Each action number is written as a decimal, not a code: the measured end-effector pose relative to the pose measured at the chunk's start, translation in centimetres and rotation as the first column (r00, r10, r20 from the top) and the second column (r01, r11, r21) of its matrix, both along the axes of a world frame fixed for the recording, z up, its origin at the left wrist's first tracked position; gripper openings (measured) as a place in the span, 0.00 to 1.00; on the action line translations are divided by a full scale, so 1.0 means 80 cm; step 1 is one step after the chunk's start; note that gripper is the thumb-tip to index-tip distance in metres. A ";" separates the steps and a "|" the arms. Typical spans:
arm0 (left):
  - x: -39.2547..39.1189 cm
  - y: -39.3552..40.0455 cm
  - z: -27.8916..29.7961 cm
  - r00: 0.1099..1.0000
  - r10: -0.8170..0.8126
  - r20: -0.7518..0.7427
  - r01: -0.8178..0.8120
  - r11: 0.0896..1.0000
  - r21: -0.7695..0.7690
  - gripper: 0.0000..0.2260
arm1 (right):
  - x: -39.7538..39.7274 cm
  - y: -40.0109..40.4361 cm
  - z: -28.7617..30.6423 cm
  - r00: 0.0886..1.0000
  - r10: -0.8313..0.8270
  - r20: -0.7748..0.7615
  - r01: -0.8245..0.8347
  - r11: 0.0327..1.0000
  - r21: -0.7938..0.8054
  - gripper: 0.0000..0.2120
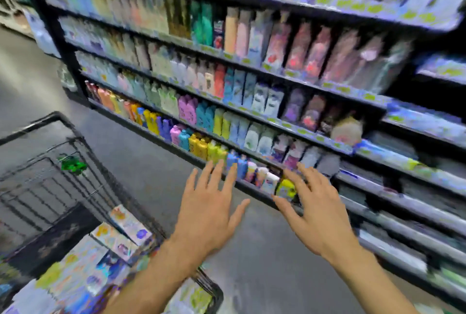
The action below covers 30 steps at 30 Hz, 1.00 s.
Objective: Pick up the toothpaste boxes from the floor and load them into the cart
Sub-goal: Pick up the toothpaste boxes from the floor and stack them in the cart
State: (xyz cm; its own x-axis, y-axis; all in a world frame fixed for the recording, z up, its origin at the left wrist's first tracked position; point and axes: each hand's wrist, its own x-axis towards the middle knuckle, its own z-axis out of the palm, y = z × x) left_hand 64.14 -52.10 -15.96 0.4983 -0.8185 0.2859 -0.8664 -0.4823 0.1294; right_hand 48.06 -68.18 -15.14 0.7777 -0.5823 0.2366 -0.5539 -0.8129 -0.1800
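The black wire cart stands at the lower left of the blurred head view. Several toothpaste boxes, pale with coloured print, lie stacked in its near end. My left hand hovers just right of the cart with its fingers spread and straight, holding nothing. My right hand is stretched out beside it over the grey floor, fingers spread, also empty. No box shows on the visible floor.
Black store shelving packed with bottles runs from the upper left to the lower right, close beyond my hands. A green item sits in the cart's far part. The grey aisle floor stretches away at the left.
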 end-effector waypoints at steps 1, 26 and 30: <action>-0.022 -0.023 0.005 0.998 -0.059 0.009 0.059 0.998 -0.001 0.32 | -0.036 -0.011 0.002 0.998 -0.065 0.006 0.065 0.998 -0.009 0.35; -0.663 -0.442 -0.006 0.491 -0.871 -0.008 0.860 0.484 0.165 0.35 | -0.741 -0.100 -0.026 0.301 -0.953 0.044 0.944 0.304 0.129 0.32; -0.705 -0.506 -0.021 0.420 -0.908 -0.005 0.891 0.411 0.191 0.34 | -0.771 -0.131 -0.038 0.191 -0.981 0.018 0.967 0.191 0.168 0.35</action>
State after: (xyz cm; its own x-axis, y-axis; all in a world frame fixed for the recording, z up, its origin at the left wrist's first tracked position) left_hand 7.77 -92.61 -17.67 -0.5692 -0.8131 0.1220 -0.8158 0.5770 0.0395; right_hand -13.58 -78.67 -18.19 -0.4543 -0.8783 0.1489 -0.8615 0.3907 -0.3242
